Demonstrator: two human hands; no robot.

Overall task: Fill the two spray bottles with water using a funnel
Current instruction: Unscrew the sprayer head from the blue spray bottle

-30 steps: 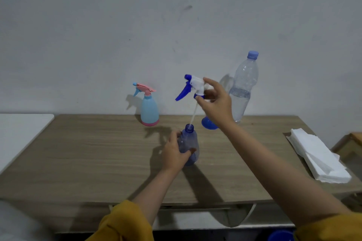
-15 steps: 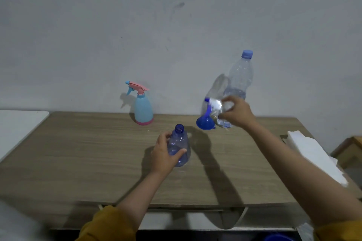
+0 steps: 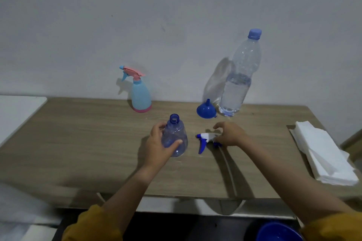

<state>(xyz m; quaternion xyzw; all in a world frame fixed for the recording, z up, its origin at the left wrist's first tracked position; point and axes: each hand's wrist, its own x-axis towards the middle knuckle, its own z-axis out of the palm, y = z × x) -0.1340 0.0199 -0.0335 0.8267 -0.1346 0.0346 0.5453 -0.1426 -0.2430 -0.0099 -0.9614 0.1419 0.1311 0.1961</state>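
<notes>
Sprayer head (image 3: 207,137) now down on table (image 3: 98,143).

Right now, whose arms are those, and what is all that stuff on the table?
Those arms belong to a person wearing a camera on their head, so you see what they see, looking down at their own hands. There is only this one view.

The left hand holds a clear purple bottle standing upright on the wooden table. Its top is open. The right hand rests on the sprayer that came off it, now lying on the table.

Farther back stand a blue funnel, wide end down, and a big water bottle, capped and partly full. A light blue spray bottle with a pink top stands near the wall. White napkins lie to the right.
</notes>
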